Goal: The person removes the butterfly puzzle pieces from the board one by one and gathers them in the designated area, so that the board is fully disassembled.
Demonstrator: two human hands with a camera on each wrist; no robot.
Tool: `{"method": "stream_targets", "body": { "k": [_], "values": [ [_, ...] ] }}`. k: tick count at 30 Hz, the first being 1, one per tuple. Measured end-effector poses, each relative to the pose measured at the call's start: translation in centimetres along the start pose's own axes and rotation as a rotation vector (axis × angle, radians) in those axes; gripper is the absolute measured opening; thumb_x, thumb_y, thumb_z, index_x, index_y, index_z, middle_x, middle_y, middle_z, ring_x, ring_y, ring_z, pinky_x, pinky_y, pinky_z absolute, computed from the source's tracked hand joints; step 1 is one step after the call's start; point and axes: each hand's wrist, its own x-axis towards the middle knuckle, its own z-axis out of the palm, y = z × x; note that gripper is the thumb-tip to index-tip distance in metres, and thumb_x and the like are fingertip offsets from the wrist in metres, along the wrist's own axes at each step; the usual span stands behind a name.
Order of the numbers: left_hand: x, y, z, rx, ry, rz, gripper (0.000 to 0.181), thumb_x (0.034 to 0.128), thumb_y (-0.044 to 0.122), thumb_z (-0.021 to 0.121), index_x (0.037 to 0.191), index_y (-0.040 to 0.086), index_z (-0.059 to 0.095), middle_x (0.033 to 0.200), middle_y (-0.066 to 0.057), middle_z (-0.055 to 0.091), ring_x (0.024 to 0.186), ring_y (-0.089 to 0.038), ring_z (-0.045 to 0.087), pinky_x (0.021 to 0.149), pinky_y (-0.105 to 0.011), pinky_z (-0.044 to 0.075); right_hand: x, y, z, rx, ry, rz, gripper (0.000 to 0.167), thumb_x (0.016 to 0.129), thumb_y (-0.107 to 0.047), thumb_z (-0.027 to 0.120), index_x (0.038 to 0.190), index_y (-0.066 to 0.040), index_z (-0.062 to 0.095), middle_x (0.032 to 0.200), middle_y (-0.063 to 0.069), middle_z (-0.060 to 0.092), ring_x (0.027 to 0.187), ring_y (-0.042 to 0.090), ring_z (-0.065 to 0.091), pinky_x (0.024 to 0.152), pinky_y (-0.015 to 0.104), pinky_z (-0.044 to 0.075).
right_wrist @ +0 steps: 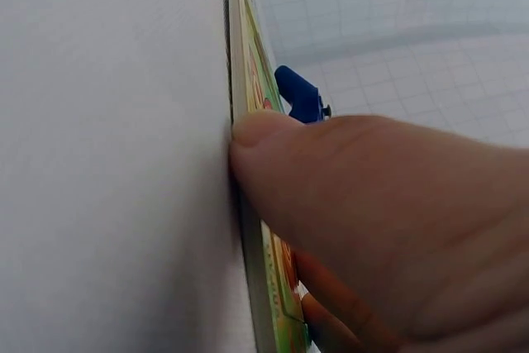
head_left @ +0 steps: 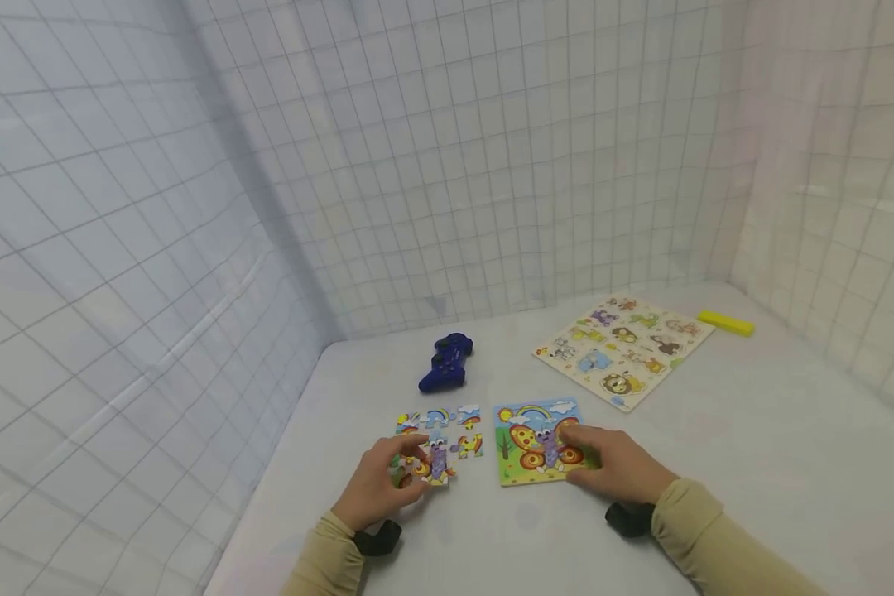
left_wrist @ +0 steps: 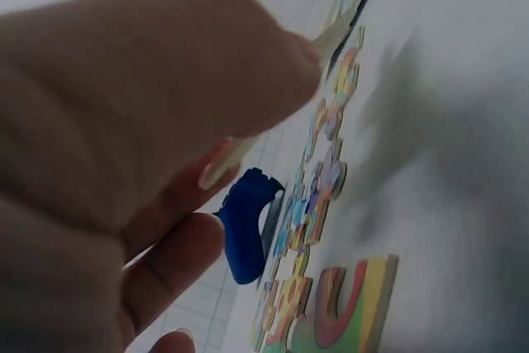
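My left hand pinches a puzzle piece with a purple butterfly body between thumb and fingers. In the left wrist view its pale edge shows beside the thumb, raised off the table. Several loose puzzle pieces with rainbow and wing parts lie around and beyond that hand. To their right lies a square butterfly puzzle board, flat on the table. My right hand grips its right side, the thumb against the edge and the other fingers over the picture, partly hidden.
A blue game controller lies behind the loose pieces. Farther right is a larger animal puzzle board, with a yellow block past its far corner. Grid-patterned white cloth walls enclose the white table.
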Motion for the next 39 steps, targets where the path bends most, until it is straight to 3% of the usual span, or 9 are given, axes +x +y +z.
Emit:
{"method": "stream_targets", "body": {
  "k": [8, 13, 20, 23, 26, 30, 32, 35, 39],
  "values": [
    [-0.1, -0.7, 0.0, 0.059, -0.114, -0.027, 0.057, 0.0788, 0.021, 0.09, 0.13, 0.017, 0.066, 0.105, 0.012, 0.073, 0.1, -0.012, 0.063, 0.09, -0.039, 0.042, 0.1, 0.0, -0.6, -0.003, 0.003, -0.008, 0.069, 0.088, -0.035, 0.081, 0.145, -0.005, 0.057, 0.141, 0.011, 0.064, 0.137, 0.041, 0.053, 0.113, 0.058, 0.04],
    [-0.1, -0.4, 0.2, 0.04, -0.152, -0.082, 0.052, 0.0823, 0.025, 0.088, 0.129, 0.019, 0.066, 0.106, 0.012, 0.072, 0.101, -0.014, 0.06, 0.087, -0.04, 0.033, 0.2, 0.2, -0.6, -0.005, 0.003, -0.003, 0.069, 0.088, -0.036, 0.081, 0.145, -0.006, 0.057, 0.141, 0.01, 0.064, 0.138, 0.041, 0.053, 0.113, 0.058, 0.041],
    [0.2, -0.3, 0.2, 0.026, -0.188, -0.13, 0.054, 0.0848, 0.029, 0.086, 0.133, 0.019, 0.064, 0.108, 0.014, 0.071, 0.107, -0.015, 0.061, 0.09, -0.044, 0.033, 0.1, 0.2, -0.7, -0.004, 0.003, 0.014, 0.069, 0.088, -0.037, 0.081, 0.145, -0.008, 0.058, 0.142, 0.009, 0.064, 0.138, 0.04, 0.052, 0.114, 0.058, 0.04],
    [0.1, -0.3, 0.1, 0.042, -0.188, -0.141, 0.056, 0.0841, 0.031, 0.086, 0.134, 0.018, 0.063, 0.109, 0.014, 0.071, 0.108, -0.016, 0.06, 0.089, -0.044, 0.033, 0.1, 0.1, -0.7, 0.007, 0.003, 0.016, 0.069, 0.087, -0.036, 0.081, 0.145, -0.007, 0.058, 0.141, 0.01, 0.065, 0.138, 0.041, 0.052, 0.113, 0.058, 0.04],
    [0.1, 0.1, 0.0, 0.039, -0.118, -0.16, 0.054, 0.0837, 0.03, 0.086, 0.132, 0.019, 0.064, 0.112, 0.009, 0.071, 0.107, -0.016, 0.06, 0.088, -0.042, 0.035, 0.2, -0.1, -0.5, 0.021, 0.005, 0.01, 0.068, 0.087, -0.034, 0.082, 0.145, -0.006, 0.058, 0.142, 0.011, 0.064, 0.138, 0.041, 0.052, 0.113, 0.059, 0.04],
    [1.1, 1.8, 0.6, -0.034, 0.044, -0.169, 0.045, 0.0866, 0.02, 0.083, 0.128, 0.014, 0.066, 0.113, -0.003, 0.071, 0.097, -0.016, 0.065, 0.084, -0.039, 0.05, 0.4, -0.4, 0.0, 0.049, 0.005, 0.028, 0.069, 0.087, -0.033, 0.082, 0.145, -0.008, 0.058, 0.145, 0.011, 0.062, 0.139, 0.04, 0.051, 0.114, 0.058, 0.04],
    [2.0, 3.2, 1.4, -0.11, 0.07, -0.163, 0.043, 0.0885, 0.016, 0.081, 0.128, 0.009, 0.065, 0.113, -0.008, 0.071, 0.093, -0.016, 0.066, 0.079, -0.035, 0.055, 0.4, -0.5, 0.1, 0.056, 0.003, 0.048, 0.069, 0.086, -0.034, 0.083, 0.145, -0.01, 0.058, 0.144, 0.01, 0.062, 0.139, 0.039, 0.052, 0.114, 0.057, 0.04],
    [3.4, 5.7, 3.4, -0.205, -0.002, -0.149, 0.044, 0.0917, 0.018, 0.078, 0.132, 0.008, 0.062, 0.116, -0.009, 0.071, 0.095, -0.015, 0.068, 0.079, -0.03, 0.056, 0.4, -0.5, 0.2, 0.054, 0.004, 0.078, 0.069, 0.084, -0.035, 0.084, 0.144, -0.012, 0.06, 0.143, 0.007, 0.063, 0.139, 0.037, 0.052, 0.114, 0.057, 0.04],
    [5.8, 8.9, 6.3, -0.249, -0.193, -0.131, 0.056, 0.0943, 0.027, 0.075, 0.143, 0.009, 0.054, 0.127, -0.008, 0.07, 0.11, -0.017, 0.068, 0.09, -0.031, 0.056, 0.4, -0.5, -0.1, 0.034, 0.008, 0.077, 0.068, 0.084, -0.036, 0.085, 0.143, -0.013, 0.061, 0.147, 0.009, 0.06, 0.138, 0.037, 0.053, 0.113, 0.057, 0.041]
  ]
}}
